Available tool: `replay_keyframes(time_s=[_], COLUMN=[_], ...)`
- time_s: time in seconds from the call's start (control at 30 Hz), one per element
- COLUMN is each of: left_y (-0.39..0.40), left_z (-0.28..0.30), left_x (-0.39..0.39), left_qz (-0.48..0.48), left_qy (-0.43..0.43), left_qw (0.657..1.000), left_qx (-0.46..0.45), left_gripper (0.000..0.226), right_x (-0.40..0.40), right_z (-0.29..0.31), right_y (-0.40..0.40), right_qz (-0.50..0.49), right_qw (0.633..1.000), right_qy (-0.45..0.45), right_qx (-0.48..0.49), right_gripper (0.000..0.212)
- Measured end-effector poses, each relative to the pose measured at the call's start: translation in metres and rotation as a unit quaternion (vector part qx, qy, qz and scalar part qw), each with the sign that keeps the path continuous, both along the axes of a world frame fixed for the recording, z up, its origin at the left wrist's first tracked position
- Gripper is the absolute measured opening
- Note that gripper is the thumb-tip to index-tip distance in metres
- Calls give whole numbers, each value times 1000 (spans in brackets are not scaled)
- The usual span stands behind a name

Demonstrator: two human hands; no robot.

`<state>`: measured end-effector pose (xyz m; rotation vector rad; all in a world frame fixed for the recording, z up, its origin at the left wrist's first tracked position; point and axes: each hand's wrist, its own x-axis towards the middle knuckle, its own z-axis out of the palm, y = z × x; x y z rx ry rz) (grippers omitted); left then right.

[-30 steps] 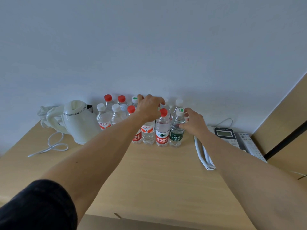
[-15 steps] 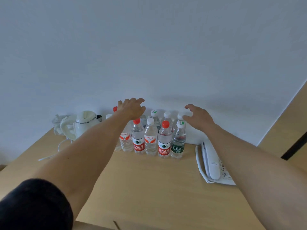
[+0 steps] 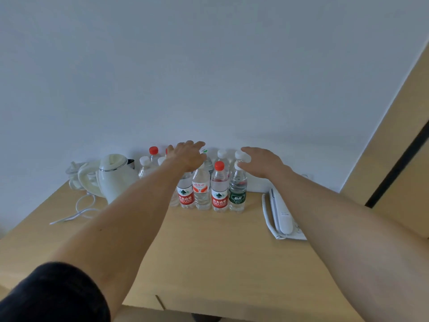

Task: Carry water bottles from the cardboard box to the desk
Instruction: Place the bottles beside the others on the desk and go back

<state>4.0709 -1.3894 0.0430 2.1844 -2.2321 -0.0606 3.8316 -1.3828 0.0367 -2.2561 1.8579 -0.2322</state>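
Several clear water bottles stand upright in rows at the back of the wooden desk [image 3: 220,256] against the wall. The front row has a red-labelled bottle [image 3: 219,189], a green-labelled bottle [image 3: 237,191] and an orange-labelled bottle [image 3: 201,190]. My left hand [image 3: 186,156] hovers palm down over the bottle tops, fingers relaxed, hiding some caps. My right hand [image 3: 262,161] hovers palm down beside the green-labelled bottle's white cap, fingers straight and holding nothing. The cardboard box is out of view.
A white electric kettle [image 3: 111,176] with its cord [image 3: 76,210] stands to the left of the bottles. A white desk phone [image 3: 282,214] lies to the right. A wooden panel [image 3: 399,145] rises at the right edge.
Both hands let go of the front-row bottles and lifted above the caps with fingers spread. The camera tilted up and pulled back a little.
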Motion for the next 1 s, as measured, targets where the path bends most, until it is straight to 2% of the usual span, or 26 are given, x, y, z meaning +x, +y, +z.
replay_keyframes(time_s=[0.23,0.47,0.63,0.73,0.8,1.0], left_y=[21,88,174,232,270,374], left_z=[0,-19,-50,-61,-69,-83], left_x=[-72,-156,-221,-255,-278,-339], left_qz=[-121,-274,-398,-461,-504,-591], left_qy=[18,25,41,46,35,2], left_qw=[993,961,915,883,859,798], left_qx=[-6,15,45,73,85,120], left_gripper=[54,54,49,51,52,55], right_x=[-39,-85,-118,-135,-145,-167], right_z=[5,-20,-55,-68,-74,-86], right_y=[66,181,296,368,418,549], right_qz=[-98,-251,-367,-425,-475,-596], right_qw=[995,968,928,900,874,798], right_qy=[10,-3,-28,-11,-17,-15], right_qx=[6,15,62,97,97,90], right_gripper=[67,61,64,69,74,68])
